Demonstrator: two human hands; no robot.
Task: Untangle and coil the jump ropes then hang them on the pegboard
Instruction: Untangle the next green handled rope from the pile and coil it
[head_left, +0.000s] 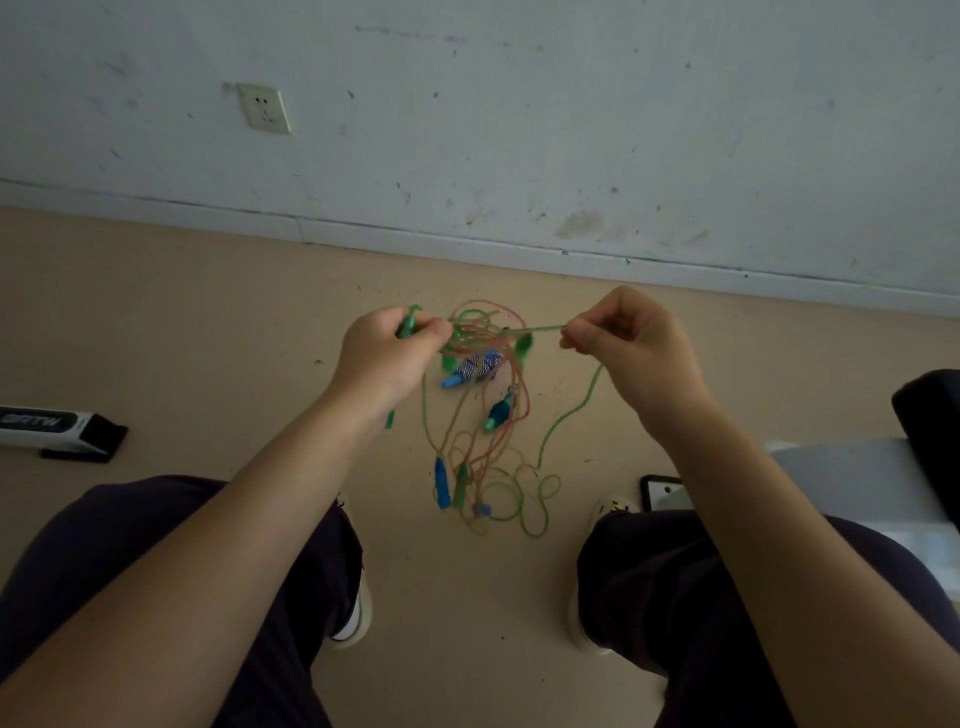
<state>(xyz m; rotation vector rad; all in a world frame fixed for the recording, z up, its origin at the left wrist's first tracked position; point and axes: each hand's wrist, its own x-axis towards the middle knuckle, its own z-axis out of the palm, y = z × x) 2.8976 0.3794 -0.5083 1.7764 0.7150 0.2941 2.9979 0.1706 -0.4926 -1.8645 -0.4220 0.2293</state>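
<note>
Hanging between my two raised hands, the tangle of jump ropes (478, 395) is a loose snarl of thin green and orange-pink cords, with several small handles caught in it: a blue-and-white striped one (475, 368) near the top, a teal one (497, 413) just below that, and a blue one (442, 483) and a green one (460, 484) at the bottom, where the cords spill into loops on the tan floor (156, 322) between my shoes.

My left hand (387, 356), to the left of the tangle, is curled around a green handle (407, 325), knuckles up, with the forearm reaching in from the lower left.

My right hand (631, 343), to the right of the tangle, pinches a green cord (535, 329) between thumb and forefinger; that cord runs taut from the pinch back to the knot, then drops from under my palm in a long curve to the floor loops.

Both arms are bare, and my knees in dark trousers frame the tangle on either side.

Beyond the tangle stands a scuffed white wall (519, 130) with a socket (264, 108); a black-and-white box (57, 428) lies on the floor far left of the tangle.
</note>
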